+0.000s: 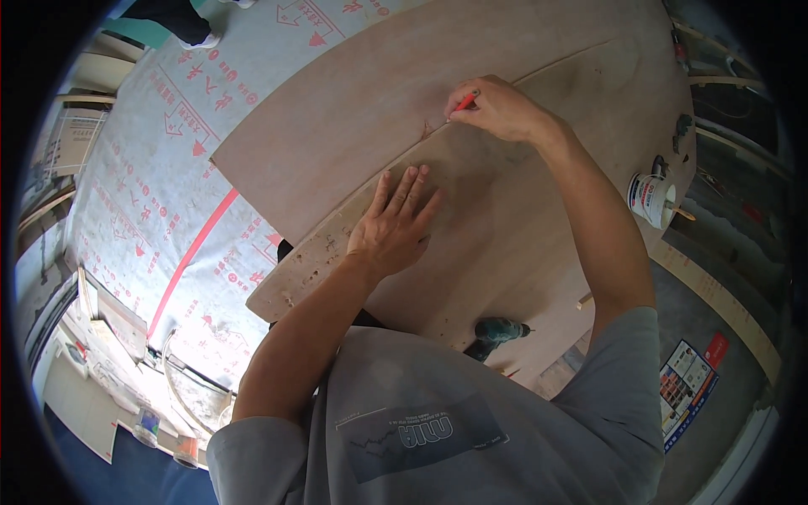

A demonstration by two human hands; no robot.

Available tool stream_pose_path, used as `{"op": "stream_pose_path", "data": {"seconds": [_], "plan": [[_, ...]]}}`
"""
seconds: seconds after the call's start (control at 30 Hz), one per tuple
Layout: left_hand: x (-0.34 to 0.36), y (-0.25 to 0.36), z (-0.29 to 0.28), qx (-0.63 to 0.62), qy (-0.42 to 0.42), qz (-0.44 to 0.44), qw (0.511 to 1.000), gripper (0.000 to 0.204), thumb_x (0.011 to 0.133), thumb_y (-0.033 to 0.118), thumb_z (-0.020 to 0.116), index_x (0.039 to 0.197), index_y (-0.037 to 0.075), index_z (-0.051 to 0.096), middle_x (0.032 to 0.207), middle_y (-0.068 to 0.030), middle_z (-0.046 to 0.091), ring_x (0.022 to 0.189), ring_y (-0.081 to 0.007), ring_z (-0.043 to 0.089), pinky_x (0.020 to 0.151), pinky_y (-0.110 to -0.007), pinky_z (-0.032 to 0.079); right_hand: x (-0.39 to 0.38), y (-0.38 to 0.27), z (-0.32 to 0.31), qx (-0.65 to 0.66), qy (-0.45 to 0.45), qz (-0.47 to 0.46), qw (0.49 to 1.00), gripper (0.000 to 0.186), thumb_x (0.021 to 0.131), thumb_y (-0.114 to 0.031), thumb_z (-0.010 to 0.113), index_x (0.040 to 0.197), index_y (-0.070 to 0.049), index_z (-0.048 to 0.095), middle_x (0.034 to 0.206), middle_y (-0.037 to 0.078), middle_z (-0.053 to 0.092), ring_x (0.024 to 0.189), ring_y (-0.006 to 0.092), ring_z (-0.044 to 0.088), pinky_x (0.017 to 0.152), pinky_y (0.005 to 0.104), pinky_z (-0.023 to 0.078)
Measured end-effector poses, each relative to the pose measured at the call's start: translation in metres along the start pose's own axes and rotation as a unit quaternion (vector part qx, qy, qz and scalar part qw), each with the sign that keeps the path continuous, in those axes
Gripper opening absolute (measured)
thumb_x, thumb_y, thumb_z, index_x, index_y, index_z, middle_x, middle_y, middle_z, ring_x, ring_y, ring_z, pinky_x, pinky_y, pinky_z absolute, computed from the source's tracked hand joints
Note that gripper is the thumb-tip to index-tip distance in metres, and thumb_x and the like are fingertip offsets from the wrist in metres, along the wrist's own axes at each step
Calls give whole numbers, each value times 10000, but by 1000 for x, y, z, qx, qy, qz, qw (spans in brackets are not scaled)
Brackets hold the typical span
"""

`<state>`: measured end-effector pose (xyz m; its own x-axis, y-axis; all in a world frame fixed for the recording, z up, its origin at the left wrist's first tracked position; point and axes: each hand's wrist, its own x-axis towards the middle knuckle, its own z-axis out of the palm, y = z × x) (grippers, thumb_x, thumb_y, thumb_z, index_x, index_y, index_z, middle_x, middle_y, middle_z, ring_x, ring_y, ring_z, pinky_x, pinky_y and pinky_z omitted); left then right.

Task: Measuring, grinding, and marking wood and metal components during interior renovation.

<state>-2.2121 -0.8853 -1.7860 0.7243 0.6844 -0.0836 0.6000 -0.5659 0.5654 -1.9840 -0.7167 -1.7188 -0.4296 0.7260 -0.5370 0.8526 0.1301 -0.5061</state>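
A large brown plywood sheet (320,126) lies before me, with a long, narrow board (295,282) across it; the board's near left end is pitted with marks. My left hand (389,220) rests flat on this board, fingers spread toward its far edge. Further right, my right hand (498,109) is closed round a slim red pencil (465,101). The pencil slants down, its tip at the board's far edge, where it meets the sheet. Whether the tip touches the wood is too small to tell.
A teal cordless drill (498,329) lies near my body. At the right stands a white bucket (646,200) with a wooden handle poking out. Printed protective sheeting (177,109) covers the floor at left, where another person's foot (200,39) shows. A printed leaflet (686,387) lies at lower right.
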Motion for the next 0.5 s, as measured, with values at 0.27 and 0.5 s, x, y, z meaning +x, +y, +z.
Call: {"op": "stream_pose_path", "data": {"seconds": [0.27,0.5], "plan": [[2,-1,2,40,-5,-6,999,815,828,432,708,1528,199,362,1640,-159,222,1523,-292,217,1236,-541,155,-5,-7,1,58,-9,23,998,112,892,-104,663,955,-28,715,919,88,708,853,188,649,799,320,504],[3,0,2,31,-15,-6,999,812,833,439,701,1528,192,362,1647,-158,201,1529,-290,196,1238,-538,147,-7,17,-5,31,21,27,999,120,892,-107,661,949,-17,715,921,89,707,870,188,652,816,325,505]]}}
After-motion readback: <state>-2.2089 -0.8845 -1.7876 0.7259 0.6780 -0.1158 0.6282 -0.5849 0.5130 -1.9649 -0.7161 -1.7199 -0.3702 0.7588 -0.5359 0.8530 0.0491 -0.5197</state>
